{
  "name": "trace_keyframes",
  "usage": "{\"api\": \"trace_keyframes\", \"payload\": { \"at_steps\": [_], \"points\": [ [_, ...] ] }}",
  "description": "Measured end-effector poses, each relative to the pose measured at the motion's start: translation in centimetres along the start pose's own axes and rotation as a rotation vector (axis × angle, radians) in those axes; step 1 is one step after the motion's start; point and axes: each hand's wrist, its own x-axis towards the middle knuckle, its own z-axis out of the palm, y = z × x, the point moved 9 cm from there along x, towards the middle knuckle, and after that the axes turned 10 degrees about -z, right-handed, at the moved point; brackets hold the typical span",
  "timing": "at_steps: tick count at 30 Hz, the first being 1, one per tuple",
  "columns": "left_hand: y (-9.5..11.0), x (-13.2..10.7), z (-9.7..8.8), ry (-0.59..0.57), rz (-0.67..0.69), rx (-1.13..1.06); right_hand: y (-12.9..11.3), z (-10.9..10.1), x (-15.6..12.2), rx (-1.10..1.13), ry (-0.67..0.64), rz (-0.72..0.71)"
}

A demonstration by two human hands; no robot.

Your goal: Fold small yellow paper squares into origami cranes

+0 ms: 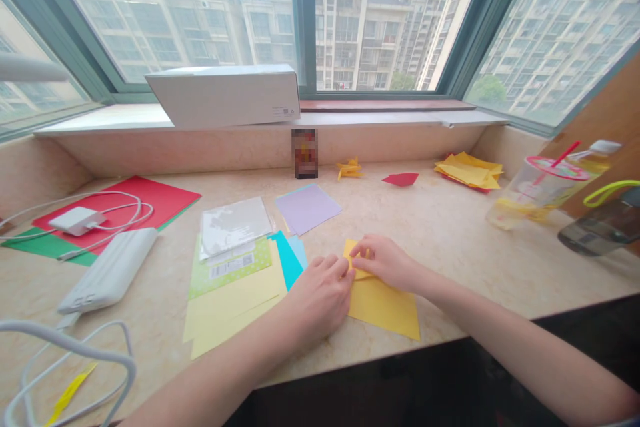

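A yellow sheet of paper [387,307] lies near the front edge of the stone counter, with a fold across its upper part. My left hand [327,287] rests at the sheet's left side, its fingers curled closed on the paper's edge. From the right, my right hand [380,257] pinches the folded upper part, thumb and fingertips close together near my left fingertips. My fingers cover part of the fold. Left of my hands are pale yellow sheets [225,313], a teal sheet [287,260] and a green patterned packet [235,267].
Lilac paper [310,207] lies beyond my hands. Further back are a folded yellow paper piece [350,168], a red paper piece [401,179] and piled yellow paper [470,170]. A plastic cup [533,193] and bottle stand right; a power bank [110,267] with cables lies left.
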Motion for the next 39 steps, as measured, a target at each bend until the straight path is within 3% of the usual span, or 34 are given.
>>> {"api": "trace_keyframes", "payload": {
  "at_steps": [5, 10, 14, 16, 20, 28, 35, 39],
  "points": [
    [-1.4, 0.6, 0.3, 0.004, -0.084, -0.239, -1.1, 0.4, -0.2, 0.002, 0.037, -0.123],
    [-3.4, 1.4, 1.4, 0.005, -0.226, -0.414, -2.6, 0.8, -1.2, -0.215, 0.0, -0.325],
    [-4.4, 1.4, 1.3, 0.086, -0.318, -0.468, -3.3, 0.6, -2.0, -0.266, -0.027, -0.384],
    [-4.3, 1.3, 1.2, 0.114, -0.321, -0.488, -3.4, 0.4, -2.2, -0.27, -0.027, -0.377],
    [-3.8, 1.4, 1.7, 0.055, -0.309, -0.478, -3.2, 0.2, -2.3, -0.29, 0.002, -0.342],
    [-2.4, 1.9, 1.2, 0.078, -0.163, -0.163, -3.1, 1.1, -2.1, -0.287, -0.037, -0.35],
    [-2.5, 1.7, 1.0, 0.13, -0.167, -0.15, -1.3, 0.2, -1.0, -0.126, -0.005, -0.086],
    [-2.7, 1.6, 0.8, 0.153, -0.188, -0.158, -1.3, 0.3, -0.5, -0.143, -0.018, -0.075]
  ]
}}
